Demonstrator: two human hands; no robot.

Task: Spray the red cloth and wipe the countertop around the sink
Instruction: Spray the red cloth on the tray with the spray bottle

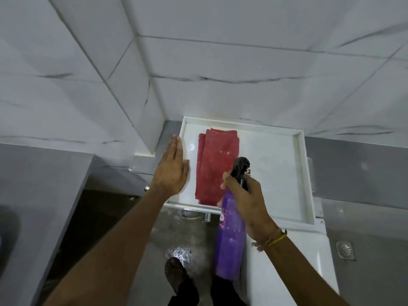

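A folded red cloth (215,164) lies flat on the left half of a white rimmed shelf (276,155) set against the tiled wall. My right hand (249,199) grips a purple spray bottle (230,239) by its neck, and the black nozzle (241,166) hangs over the cloth's right edge. My left hand (173,166) lies flat with fingers together on the shelf's left rim, just left of the cloth and apart from it. The cloth's near right corner is hidden behind the bottle and my right hand.
White marble-look tiles (220,62) cover the wall, with a corner column at the shelf's left. A grey counter (33,195) runs along the left. A floor drain (345,250) sits at the right. Below are wet grey floor, a shoe (176,272) and a white fixture (309,261).
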